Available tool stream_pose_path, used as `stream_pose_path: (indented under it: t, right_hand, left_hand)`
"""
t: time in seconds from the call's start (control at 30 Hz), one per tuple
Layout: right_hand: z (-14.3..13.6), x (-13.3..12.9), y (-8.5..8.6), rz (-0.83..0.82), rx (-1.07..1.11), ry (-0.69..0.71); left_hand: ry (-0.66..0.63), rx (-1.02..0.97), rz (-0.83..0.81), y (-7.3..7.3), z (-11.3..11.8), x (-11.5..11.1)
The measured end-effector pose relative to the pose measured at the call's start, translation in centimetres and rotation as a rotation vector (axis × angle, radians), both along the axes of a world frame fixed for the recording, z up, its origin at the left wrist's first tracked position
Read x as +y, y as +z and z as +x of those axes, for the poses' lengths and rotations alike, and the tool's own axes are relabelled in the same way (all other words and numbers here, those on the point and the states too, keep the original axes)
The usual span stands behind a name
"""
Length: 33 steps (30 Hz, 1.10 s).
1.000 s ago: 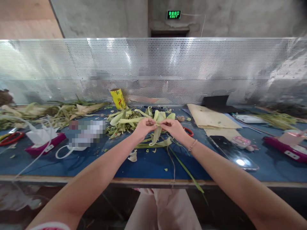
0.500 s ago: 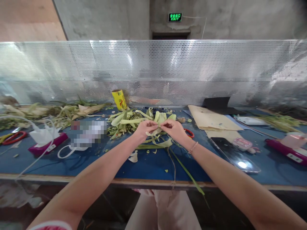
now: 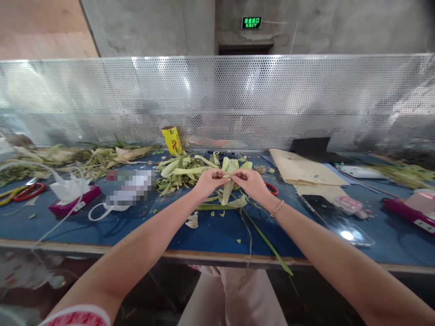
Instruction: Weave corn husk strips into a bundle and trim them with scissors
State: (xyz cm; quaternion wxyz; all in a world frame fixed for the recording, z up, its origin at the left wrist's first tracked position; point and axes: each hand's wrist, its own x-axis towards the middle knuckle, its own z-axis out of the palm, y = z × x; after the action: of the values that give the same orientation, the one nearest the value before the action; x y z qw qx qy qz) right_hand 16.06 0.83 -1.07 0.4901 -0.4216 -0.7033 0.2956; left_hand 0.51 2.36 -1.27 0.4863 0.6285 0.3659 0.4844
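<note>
My left hand and my right hand meet over the middle of the blue table. Both are closed in a pinch on a pale green leaf strip, which hangs down between them. A fanned pale husk piece shows just behind the fingertips. Left of my hands lies a heap of green husks. Below them, a long green leaf runs over the table's front edge.
A yellow tube stands at the back. Red-handled scissors, a purple tissue box and a white cable lie left. Brown paper, a phone and a pink case lie right. A perforated metal screen rises behind.
The pale strip now hangs lower between my hands. My fingers have closed nearer together. The whole view has shifted slightly.
</note>
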Motion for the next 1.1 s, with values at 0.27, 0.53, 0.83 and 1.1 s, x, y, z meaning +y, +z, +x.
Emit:
stream_pose_path:
  t: [0.27, 0.53, 0.83, 1.1]
  right_hand:
    - [0.0, 0.1, -0.1, -0.030, 0.037, 0.036]
    - [0.1, -0.1, -0.3, -0.007, -0.021, 0.020]
    - [0.3, 0.4, -1.0, -0.059, 0.044, 0.032]
    - [0.1, -0.1, -0.3, -0.111, 0.126, 0.072]
  left_hand:
    - [0.025, 0.140, 0.088, 0.6, -0.2, -0.4]
    - [0.046, 0.128, 0.074, 0.1, 0.0, -0.7]
    - [0.016, -0.038, -0.030, -0.5, 0.3, -0.8]
    - [-0.040, -0.210, -0.148, -0.3, 0.4, -1.1]
